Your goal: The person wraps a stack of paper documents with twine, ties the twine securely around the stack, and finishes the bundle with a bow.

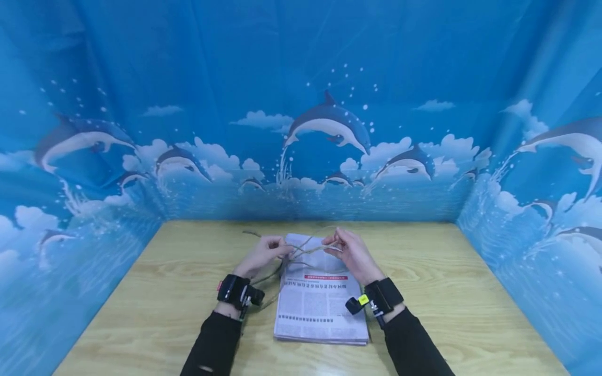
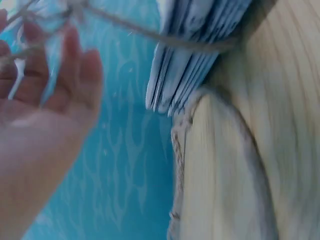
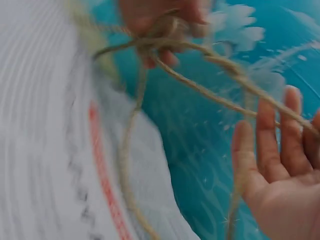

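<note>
A stack of folded newspapers lies on the table, with twine passing around it and crossing above its upper part. My left hand pinches the twine near the crossing, at the stack's upper left. Over the upper right, my right hand holds strands drawn taut from that crossing. In the right wrist view, twine strands run from the left hand to the right hand, whose fingertips are partly cut off. The left wrist view shows twine along the newspaper edges.
The wooden table extends on both sides of the stack. A loose twine end sticks out behind the left hand. Blue dolphin-print curtains stand at the back and both sides.
</note>
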Motion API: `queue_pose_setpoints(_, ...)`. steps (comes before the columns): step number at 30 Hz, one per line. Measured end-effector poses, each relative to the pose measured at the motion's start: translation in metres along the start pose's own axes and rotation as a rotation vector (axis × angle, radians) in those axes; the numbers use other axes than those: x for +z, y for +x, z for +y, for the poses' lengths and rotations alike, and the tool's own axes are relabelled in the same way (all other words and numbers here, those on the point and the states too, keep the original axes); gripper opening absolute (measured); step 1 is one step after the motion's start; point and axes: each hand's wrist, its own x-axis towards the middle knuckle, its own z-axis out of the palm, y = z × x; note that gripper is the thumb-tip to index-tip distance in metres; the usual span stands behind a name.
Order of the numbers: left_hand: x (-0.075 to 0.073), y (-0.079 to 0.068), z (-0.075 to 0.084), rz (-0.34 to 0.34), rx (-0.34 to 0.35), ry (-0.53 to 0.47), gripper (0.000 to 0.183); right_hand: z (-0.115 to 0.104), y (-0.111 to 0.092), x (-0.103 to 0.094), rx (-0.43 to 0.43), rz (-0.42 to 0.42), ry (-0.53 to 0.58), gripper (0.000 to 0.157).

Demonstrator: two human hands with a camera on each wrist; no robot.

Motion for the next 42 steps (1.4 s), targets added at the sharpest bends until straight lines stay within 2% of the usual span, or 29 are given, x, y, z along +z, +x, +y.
queue_pose_setpoints(3,-0.014,-0.005,0.0,-0.009,0.009,-0.171,0.027,-0.009,-0.004,-0.01,0.032,0.029,0.299,0.029)
queue_pose_setpoints(5,-0.021,-0.007,0.002,0.017,0.009,-0.239,0.026,-0.017,-0.004,-0.019,0.037,0.052,0.481,0.027)
queue_pose_setpoints(7,-0.025,-0.007,0.005,0.044,0.012,-0.28,0.024,-0.023,-0.004,-0.029,0.03,0.053,0.59,0.028)
queue_pose_setpoints(9,-0.028,-0.008,0.007,0.07,0.013,-0.303,0.022,-0.028,-0.005,-0.04,0.011,0.033,0.648,0.031)
queue_pose_setpoints(11,-0.03,-0.01,0.01,0.106,0.02,-0.302,0.019,-0.034,-0.006,-0.052,-0.011,0.011,0.664,0.034)
queue_pose_setpoints(13,-0.031,-0.011,0.01,0.155,0.031,-0.238,0.015,-0.039,-0.009,-0.064,-0.04,-0.008,0.664,0.036)
queue_pose_setpoints(19,-0.04,-0.018,0.014,0.3,0.063,0.206,0.018,-0.055,-0.02,-0.094,-0.103,-0.038,0.677,0.037)
queue_pose_setpoints(23,-0.054,-0.027,0.018,0.366,0.054,0.385,0.023,-0.061,-0.027,-0.109,-0.102,-0.04,0.667,0.037)
queue_pose_setpoints(27,-0.072,-0.04,0.02,0.484,0.04,0.444,0.028,-0.063,-0.032,-0.122,-0.074,-0.052,0.637,0.037)
queue_pose_setpoints(33,-0.098,-0.058,0.019,0.713,0.042,0.366,0.031,-0.064,-0.037,-0.135,-0.079,0.003,0.537,0.037)
queue_pose_setpoints(38,-0.117,-0.072,0.016,0.984,0.074,0.355,0.031,-0.065,-0.04,-0.141,-0.061,0.046,0.52,0.037)
queue_pose_setpoints(40,-0.125,-0.077,0.014,1.089,0.078,0.387,0.034,-0.066,-0.041,-0.143,-0.056,0.047,0.524,0.037)
queue_pose_setpoints(42,-0.132,-0.083,0.011,1.163,0.079,0.431,0.039,-0.067,-0.042,-0.145,-0.059,0.054,0.511,0.037)
